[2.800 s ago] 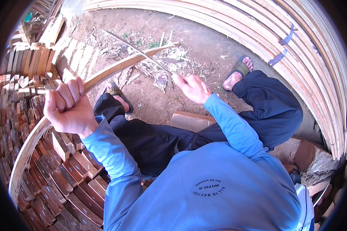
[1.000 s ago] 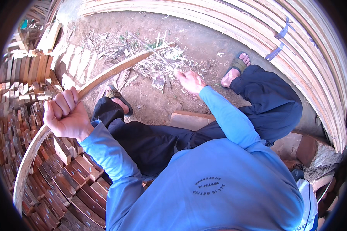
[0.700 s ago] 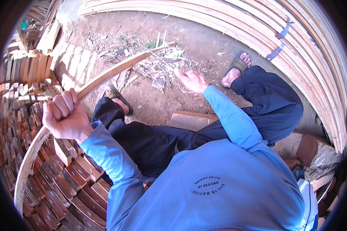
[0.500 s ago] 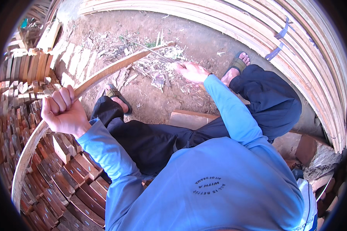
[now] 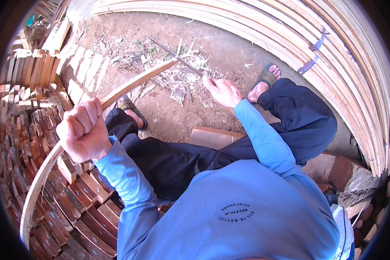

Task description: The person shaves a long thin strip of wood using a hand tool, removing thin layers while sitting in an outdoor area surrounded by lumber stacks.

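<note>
My left hand [image 5: 85, 130] is wrapped in a fist around a long wooden strip [image 5: 136, 81]. One end of the strip points away from me over the ground, and the other runs down past my wrist to the lower left. My right hand [image 5: 224, 92] grips a long thin-bladed knife [image 5: 171, 53], probably by its handle, which the fingers hide. In this view the blade crosses the strip's far end; whether the two touch, I cannot tell.
Stacked wooden pieces [image 5: 63, 203] fill the left side. Long pale boards [image 5: 264, 30], tied with purple strips, curve along the top and right. Wood shavings [image 5: 177, 93] litter the dirt between my sandalled feet. A wooden block [image 5: 212, 137] lies before my lap.
My left hand and the strip have shifted right and slightly down. My right hand has moved a little right and down, and the knife blade now appears steeper across the strip's end.
</note>
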Demonstrator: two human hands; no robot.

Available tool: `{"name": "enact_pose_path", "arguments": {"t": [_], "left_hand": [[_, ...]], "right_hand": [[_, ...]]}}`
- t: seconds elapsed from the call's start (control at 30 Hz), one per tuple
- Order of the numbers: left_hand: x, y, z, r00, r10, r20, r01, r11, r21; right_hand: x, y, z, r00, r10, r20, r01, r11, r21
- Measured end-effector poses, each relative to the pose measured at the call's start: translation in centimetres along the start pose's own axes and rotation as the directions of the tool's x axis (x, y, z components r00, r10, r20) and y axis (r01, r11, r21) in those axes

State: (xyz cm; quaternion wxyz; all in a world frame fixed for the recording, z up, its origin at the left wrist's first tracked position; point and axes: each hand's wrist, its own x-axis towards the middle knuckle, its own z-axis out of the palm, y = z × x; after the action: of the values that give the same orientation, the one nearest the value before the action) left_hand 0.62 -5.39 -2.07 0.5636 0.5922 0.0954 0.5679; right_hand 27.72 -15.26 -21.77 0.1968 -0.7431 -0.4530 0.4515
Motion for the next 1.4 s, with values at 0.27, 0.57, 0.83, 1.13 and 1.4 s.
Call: {"name": "enact_pose_path", "arguments": {"t": [0.27,0.57,0.83,1.13,1.4], "left_hand": [[-1.9,0.4,2.6,0.995,0.042,0.092,-0.049,0.996,0.078],[-2.0,-0.3,4.3,0.985,0.056,0.160,-0.074,0.992,0.104],[-2.2,-0.2,4.0,0.993,0.048,0.103,-0.059,0.993,0.102],[-2.1,-0.3,3.5,0.992,0.052,0.114,-0.064,0.993,0.102],[-1.9,-0.2,2.7,0.994,0.030,0.109,-0.038,0.996,0.076]], "right_hand": [[-0.9,2.8,2.7,0.961,0.219,0.172,-0.263,0.914,0.309],[0.0,3.7,0.7,0.954,0.168,0.248,-0.280,0.795,0.539],[2.1,2.7,0.6,0.997,0.061,0.053,-0.060,0.998,-0.018],[4.6,4.1,0.5,0.925,0.368,0.091,-0.362,0.929,-0.082],[4.2,4.6,0.5,0.901,0.363,0.237,-0.420,0.867,0.268]]}}
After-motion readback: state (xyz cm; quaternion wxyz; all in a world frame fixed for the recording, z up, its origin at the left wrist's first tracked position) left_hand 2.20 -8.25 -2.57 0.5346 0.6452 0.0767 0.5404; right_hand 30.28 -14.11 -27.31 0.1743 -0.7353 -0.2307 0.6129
